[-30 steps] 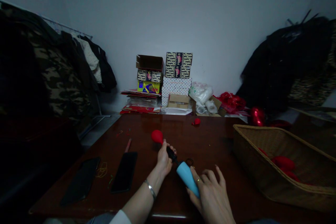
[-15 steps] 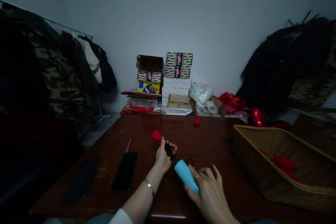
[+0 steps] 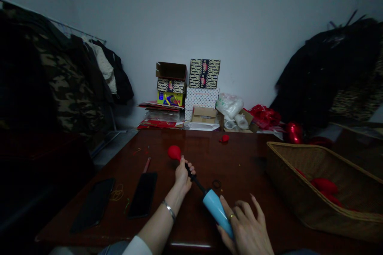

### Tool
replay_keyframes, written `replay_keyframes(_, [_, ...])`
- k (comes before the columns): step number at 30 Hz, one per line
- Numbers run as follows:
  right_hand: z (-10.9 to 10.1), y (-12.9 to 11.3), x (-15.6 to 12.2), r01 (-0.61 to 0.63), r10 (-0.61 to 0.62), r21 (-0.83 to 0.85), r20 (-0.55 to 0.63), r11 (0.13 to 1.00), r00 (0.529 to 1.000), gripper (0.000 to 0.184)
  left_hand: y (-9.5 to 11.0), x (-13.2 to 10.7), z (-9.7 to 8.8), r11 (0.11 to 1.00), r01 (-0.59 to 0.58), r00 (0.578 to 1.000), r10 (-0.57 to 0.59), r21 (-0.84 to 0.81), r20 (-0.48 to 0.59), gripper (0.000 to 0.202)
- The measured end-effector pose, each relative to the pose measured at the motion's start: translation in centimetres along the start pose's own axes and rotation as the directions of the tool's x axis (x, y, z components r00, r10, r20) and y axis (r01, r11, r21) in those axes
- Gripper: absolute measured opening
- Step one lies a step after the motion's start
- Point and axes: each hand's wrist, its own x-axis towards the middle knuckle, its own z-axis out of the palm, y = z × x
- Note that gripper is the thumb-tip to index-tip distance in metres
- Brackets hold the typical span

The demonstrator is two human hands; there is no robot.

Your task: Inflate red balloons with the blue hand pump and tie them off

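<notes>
My left hand [image 3: 184, 175] is closed around the black nozzle end of a balloon pump, with a small red balloon [image 3: 174, 152] pinched at its tip. A thin black shaft runs from there into the pump's light blue barrel [image 3: 218, 211]. My right hand [image 3: 243, 223] grips that barrel between thumb and index finger, its other fingers raised. The pump slants from upper left to lower right above the table. Just past the shaft lies a black ring-shaped band [image 3: 216, 184] on the wood.
On the right stands a wicker basket [image 3: 314, 191] holding red balloons [image 3: 324, 185]. Another small red balloon [image 3: 224, 138] lies near the table's far edge. To the left are a black phone [image 3: 143, 195], a dark tablet-like slab [image 3: 93, 205] and yellow bands [image 3: 116, 193]. Boxes [image 3: 202, 99] are stacked behind.
My right hand has drawn the blue barrel down and right, so more of the black shaft shows. My left hand has shifted slightly left with the red balloon, which looks slightly larger.
</notes>
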Motion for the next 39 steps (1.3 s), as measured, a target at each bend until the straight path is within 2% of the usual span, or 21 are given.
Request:
replay_keyframes(2, [0.1,1.1,-1.2,0.110,-0.111,-0.034,-0.041,0.993,0.993,0.059,0.2,0.3,-0.1,1.000,0.002,1.000,-0.002,0.003,-0.008,0.034])
replay_keyframes(4, [-0.1,2.0,-2.2,0.155,-0.159,-0.057,-0.060,0.986,0.986,0.061,0.3,0.4,-0.1,1.000,0.009,1.000,-0.009,0.003,-0.011,0.033])
replay_keyframes(11, [-0.5,2.4,-2.5,0.189,-0.197,-0.092,-0.086,0.978,0.977,0.058,0.0,-0.1,0.1,1.000,0.017,1.000,-0.016,-0.022,0.022,0.031])
replay_keyframes(17, [0.1,1.4,-1.2,0.135,-0.137,-0.039,-0.049,0.990,0.989,0.056,-0.3,-0.5,0.0,1.000,0.013,0.999,-0.013,-0.014,0.035,0.035])
replay_keyframes(21, [-0.3,0.0,0.6,-0.008,0.008,0.029,0.012,1.000,1.000,0.050,-0.7,-0.7,0.0,1.000,-0.006,0.999,0.006,0.004,0.033,0.037])
replay_keyframes(24, [-0.8,-1.1,2.2,-0.099,0.093,0.051,0.097,0.994,0.991,0.048,-1.0,-0.8,0.2,1.000,-0.022,0.999,0.022,0.014,0.023,0.038])
replay_keyframes(27, [-1.1,-1.8,3.5,-0.121,0.113,0.041,0.168,0.992,0.979,0.049,-1.2,-0.9,0.5,1.000,-0.010,1.000,0.009,0.014,0.016,0.040])
replay_keyframes(31, [-0.8,-2.2,4.3,-0.132,0.127,0.013,0.186,0.991,0.974,0.050,-1.4,-0.9,0.5,1.000,-0.001,1.000,0.002,0.016,-0.003,0.040])
replay_keyframes(39, [0.0,-2.2,2.3,-0.101,0.095,0.052,0.114,0.994,0.989,0.050,-0.7,0.2,-0.2,0.997,-0.052,0.998,0.054,0.061,-0.040,0.042])
